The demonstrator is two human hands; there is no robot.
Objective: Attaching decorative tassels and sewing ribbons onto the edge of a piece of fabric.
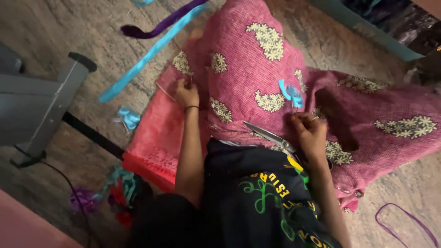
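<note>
Pink embroidered fabric (pixel 257 69) lies draped over the person's lap and the floor. Left hand (pixel 187 94) presses closed against its left edge; right hand (pixel 311 133) pinches a thread below a blue ribbon scrap (pixel 291 94), scissors (pixel 271 136) just beside it. Blue strip (pixel 147 57) and scraps lie left; stitching looks unfinished.

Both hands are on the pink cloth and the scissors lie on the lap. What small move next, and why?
Probably draw the right hand gently up and away from the pink cloth. Its fingers seem to pinch something thin near the blue scrap, while the left hand pins the cloth flat. The scissors lie untouched beside the right hand.
</note>
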